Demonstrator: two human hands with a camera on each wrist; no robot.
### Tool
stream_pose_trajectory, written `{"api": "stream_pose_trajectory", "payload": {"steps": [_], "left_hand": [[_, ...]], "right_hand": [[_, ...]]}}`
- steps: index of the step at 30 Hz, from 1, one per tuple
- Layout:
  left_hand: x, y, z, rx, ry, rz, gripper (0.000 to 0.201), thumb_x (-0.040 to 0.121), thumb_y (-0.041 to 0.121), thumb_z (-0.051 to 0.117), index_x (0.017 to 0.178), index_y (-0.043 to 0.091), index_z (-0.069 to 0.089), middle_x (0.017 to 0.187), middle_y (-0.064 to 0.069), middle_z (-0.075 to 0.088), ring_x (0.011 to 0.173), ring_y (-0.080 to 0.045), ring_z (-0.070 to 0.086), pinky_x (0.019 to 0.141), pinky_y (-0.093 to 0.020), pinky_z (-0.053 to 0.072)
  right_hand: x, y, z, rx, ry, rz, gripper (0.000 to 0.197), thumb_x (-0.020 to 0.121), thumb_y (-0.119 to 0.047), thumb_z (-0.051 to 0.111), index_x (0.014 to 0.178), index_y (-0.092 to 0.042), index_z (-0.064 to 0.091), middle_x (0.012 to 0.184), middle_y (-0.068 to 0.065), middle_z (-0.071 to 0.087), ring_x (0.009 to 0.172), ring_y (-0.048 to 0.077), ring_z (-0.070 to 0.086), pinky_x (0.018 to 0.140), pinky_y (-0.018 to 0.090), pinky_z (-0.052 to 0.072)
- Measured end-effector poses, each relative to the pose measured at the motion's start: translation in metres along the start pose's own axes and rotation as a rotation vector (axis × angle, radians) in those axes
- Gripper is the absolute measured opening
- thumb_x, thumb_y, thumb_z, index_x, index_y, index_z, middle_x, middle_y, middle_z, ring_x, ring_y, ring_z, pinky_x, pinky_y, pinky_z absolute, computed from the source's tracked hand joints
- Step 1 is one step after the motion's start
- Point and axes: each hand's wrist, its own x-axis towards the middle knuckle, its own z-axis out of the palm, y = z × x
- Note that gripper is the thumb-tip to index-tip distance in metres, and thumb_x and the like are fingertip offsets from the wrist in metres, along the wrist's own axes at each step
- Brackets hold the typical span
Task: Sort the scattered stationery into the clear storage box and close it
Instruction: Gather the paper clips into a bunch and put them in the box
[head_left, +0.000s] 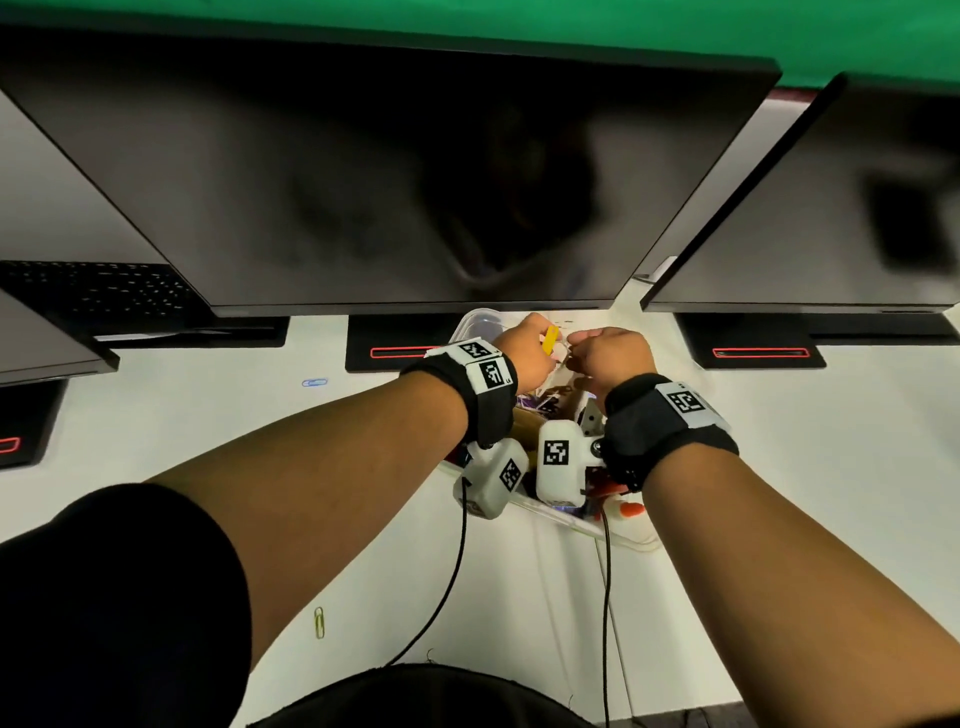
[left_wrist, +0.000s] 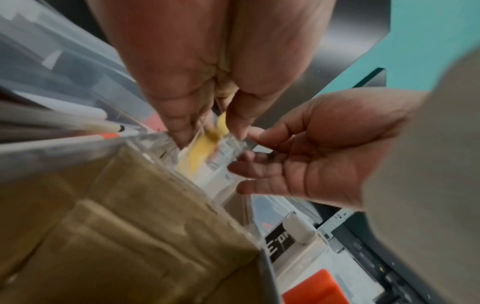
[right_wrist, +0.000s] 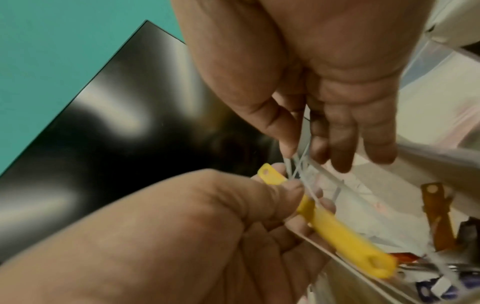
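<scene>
Over clear storage box (head_left: 475, 321) our left hand (head_left: 524, 349) pinches yellow tag (right_wrist: 327, 222); right hand (head_left: 608, 356) pinches its thin strings (right_wrist: 302, 164), wrists near-touching.

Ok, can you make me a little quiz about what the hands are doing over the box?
1. True or false: the left hand pinches a flat yellow plastic strip with holes at its ends.
2. What does the right hand pinch? A) thin pale strings B) a black marker C) a paper clip
3. Fill in: both hands work above the open clear plastic storage box, while a yellow paper clip and a ____ paper clip lie on the white desk.

Key: 1 true; 2 A; 3 blue
</scene>
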Motion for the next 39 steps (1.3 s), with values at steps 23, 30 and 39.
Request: {"api": "stream_pose_trajectory", "payload": {"steps": [23,30,39], "left_hand": [[-0.084,-0.144,-0.128,0.200,0.112,-0.115,0.016,0.083,0.010,0.063,0.098,0.014,0.064,0.105,-0.010,0.068,0.093,-0.022,0.063,0.074,-0.023,0.048],[-0.134,-0.219,-0.139,0.417,-0.023,-0.251,0.033,0.084,0.014,0.065,0.116,0.009,0.057,0.122,-0.009,0.060,0.112,-0.027,0.056,0.094,-0.032,0.043],[-0.179,-0.279,-0.117,0.534,-0.170,-0.245,0.046,0.073,0.032,0.076,0.109,0.013,0.055,0.109,-0.007,0.057,0.101,-0.026,0.054,0.082,-0.029,0.041]], "right_hand": [[-0.098,-0.014,0.112,-0.582,-0.364,-0.518,0.014,0.087,-0.009,0.056,0.079,-0.019,0.063,0.087,0.001,0.066,0.082,0.019,0.061,0.077,0.030,0.051],[-0.133,0.028,0.164,-0.972,-0.636,-0.733,0.018,0.086,-0.019,0.058,0.103,-0.014,0.064,0.108,0.003,0.065,0.098,0.020,0.058,0.078,0.023,0.041],[-0.151,0.129,0.188,-1.256,-1.029,-0.568,0.051,0.074,-0.040,0.074,0.116,-0.018,0.055,0.094,-0.005,0.046,0.085,0.014,0.044,0.074,0.024,0.036]]}}
